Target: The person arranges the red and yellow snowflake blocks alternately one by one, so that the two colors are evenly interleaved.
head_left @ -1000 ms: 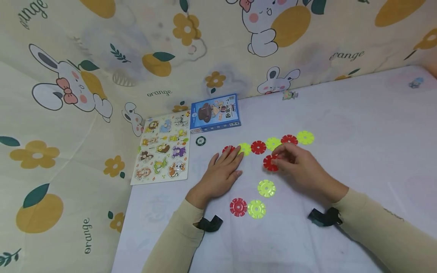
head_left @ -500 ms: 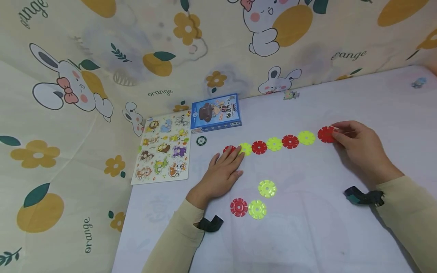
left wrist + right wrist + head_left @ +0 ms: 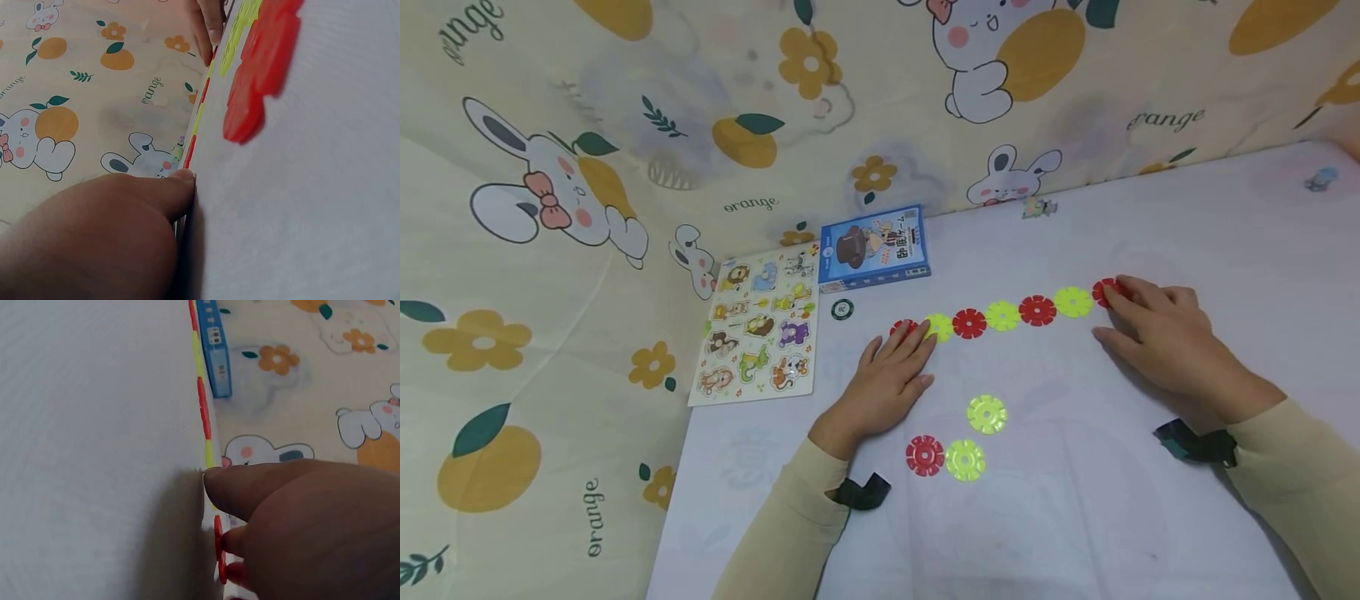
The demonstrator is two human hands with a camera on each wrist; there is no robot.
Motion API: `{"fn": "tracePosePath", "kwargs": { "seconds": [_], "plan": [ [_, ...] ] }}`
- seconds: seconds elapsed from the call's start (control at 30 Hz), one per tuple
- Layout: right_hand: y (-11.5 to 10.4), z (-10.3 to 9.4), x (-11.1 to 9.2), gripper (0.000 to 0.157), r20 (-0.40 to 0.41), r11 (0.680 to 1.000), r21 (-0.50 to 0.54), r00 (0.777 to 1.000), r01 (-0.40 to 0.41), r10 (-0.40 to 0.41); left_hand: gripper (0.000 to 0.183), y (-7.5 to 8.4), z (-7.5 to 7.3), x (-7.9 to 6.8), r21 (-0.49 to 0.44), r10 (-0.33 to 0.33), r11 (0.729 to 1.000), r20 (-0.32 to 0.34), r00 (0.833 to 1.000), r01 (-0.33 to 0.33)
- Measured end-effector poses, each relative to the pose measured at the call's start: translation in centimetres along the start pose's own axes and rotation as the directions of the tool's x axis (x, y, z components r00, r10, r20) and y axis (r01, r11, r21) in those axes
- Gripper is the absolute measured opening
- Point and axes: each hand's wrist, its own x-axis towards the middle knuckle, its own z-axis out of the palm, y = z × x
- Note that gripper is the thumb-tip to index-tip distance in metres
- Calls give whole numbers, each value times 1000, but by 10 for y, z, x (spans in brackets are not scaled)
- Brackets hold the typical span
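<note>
Red, the end disc point(image 3: 1103, 293) lies flat on the table point(image 3: 1075, 483) at the right end of a row of alternating red and yellow discs, close by the last yellow disc point(image 3: 1073, 302); whether their rims touch I cannot tell. The row's long axis runs across in front of the person, slanting a little farther away towards the right. The right hand point(image 3: 1172, 346) is much the nearer: its extended fingers rest on the end disc from the right, the thumb off it. The left hand point(image 3: 887, 379), well apart, lies with fingers outstretched over the row's left end, touching the first disc point(image 3: 897, 325). Nearer the person lie two loose yellow discs point(image 3: 987, 414) and a loose red disc point(image 3: 924, 456). Beyond the left hand are a chip point(image 3: 842, 309), a box point(image 3: 874, 248) and a board point(image 3: 739, 333).
</note>
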Motion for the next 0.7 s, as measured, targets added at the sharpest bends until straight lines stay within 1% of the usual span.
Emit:
{"fn": "tracePosePath", "kwargs": {
  "seconds": [0.23, 0.33, 0.57, 0.7],
  "plan": [
    [0, 4, 1, 78, -15, 999, 15, 999, -34, 34, 61, 0, 0, -1, 4, 7, 1000, -16, 1000, -7],
    [0, 2, 0, 78, -17, 999, 25, 1000, -21, 22, 61, 0, 1, -1, 3, 7, 1000, -16, 1000, -7],
    [-1, -2, -2, 80, 7, 999, -28, 1000, 23, -23, 61, -1, 3, 0, 6, 10, 1000, -26, 1000, -10],
    [0, -1, -1, 83, 18, 999, -34, 999, 27, -26, 61, -1, 2, 0, 7, 8, 1000, -22, 1000, -7]
  ]
}}
